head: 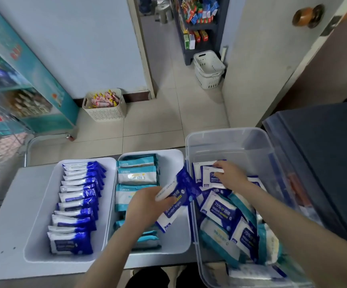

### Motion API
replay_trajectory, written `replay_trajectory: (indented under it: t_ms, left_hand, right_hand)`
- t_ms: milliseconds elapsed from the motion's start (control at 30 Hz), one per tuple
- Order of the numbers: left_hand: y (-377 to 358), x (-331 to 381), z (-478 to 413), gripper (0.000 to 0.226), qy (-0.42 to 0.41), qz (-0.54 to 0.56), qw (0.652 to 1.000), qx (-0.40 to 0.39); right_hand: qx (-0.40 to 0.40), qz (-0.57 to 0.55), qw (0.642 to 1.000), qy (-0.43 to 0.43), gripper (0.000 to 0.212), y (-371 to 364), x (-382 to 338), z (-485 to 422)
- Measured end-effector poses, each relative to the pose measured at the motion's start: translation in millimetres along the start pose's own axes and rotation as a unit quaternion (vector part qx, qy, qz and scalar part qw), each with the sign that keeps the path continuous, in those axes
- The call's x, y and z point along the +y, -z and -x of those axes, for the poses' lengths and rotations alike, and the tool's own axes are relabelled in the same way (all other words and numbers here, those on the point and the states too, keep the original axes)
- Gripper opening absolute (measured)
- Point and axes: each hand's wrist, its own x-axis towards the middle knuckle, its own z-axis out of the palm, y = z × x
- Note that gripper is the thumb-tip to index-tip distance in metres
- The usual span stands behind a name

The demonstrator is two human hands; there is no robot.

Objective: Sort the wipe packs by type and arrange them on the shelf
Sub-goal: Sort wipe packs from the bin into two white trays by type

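Item: sorting station on a grey bench [2,235], seen from the head camera.

- Left tray [41,204], white: one row of blue packs [77,204] standing on edge and overlapping front to back. A bare strip runs along its left rim.
- Middle tray [173,235], white, rim to rim with the left tray: teal packs [137,175] stacked along its left side. The strip by its right rim is bare.
- Clear bin [230,142], set against the middle tray's right rim: mixed packs [220,210], blue and teal, heaped loosely in the near half. The far half shows bare bottom.
- Left hand [145,204]: fingers curled round a blue alcohol wipe pack [178,196], held tilted above the edge where the middle tray meets the bin, clear of both.
- Right hand [230,175]: reaching inside the bin, fingertips on the upper edge of a white-and-blue pack [212,173]. It appears to pinch it, though blur softens the grip.
- Bench margin: open surface left of the left tray.
- Beyond the bench: tiled floor [158,125], a slatted basket [104,104] by the wall, and stacked white baskets [208,69] near a doorway.
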Motion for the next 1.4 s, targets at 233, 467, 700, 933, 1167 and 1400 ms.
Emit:
replay_trajectory:
  t_ms: [233,467,700,933,1167,1400]
  left_hand:
    - [15.6,-29.9,10.7,0.019,0.062,0.098,0.99,0.083]
    - [15.3,-48.1,11.8,0.022,0.089,0.151,0.979,0.101]
    - [20.7,-58.7,10.1,0.021,0.091,0.146,0.981,0.094]
    - [32.3,-78.4,7.2,0.02,0.102,0.186,0.974,0.082]
    - [50.4,-115.1,8.9,0.014,0.121,0.288,0.947,0.07]
    - [85.9,-184.9,5.2,0.015,0.157,0.333,0.927,0.076]
  right_hand:
    - [-0.045,0.167,0.985,0.012,0.041,-23.4,9.5,-42.7]
    - [-0.037,0.233,0.968,0.084,0.046,-22.8,-17.0,-66.2]
    - [-0.024,0.291,0.954,0.067,0.032,-8.2,-21.4,-49.3]
    - [0.124,0.042,0.991,0.014,0.028,36.9,-60.1,14.9]
    - [-0.002,-0.309,0.951,-0.017,0.009,23.0,-155.9,61.8]
    - [-0.24,-0.464,0.843,-0.129,0.034,-66.9,-223.8,85.9]
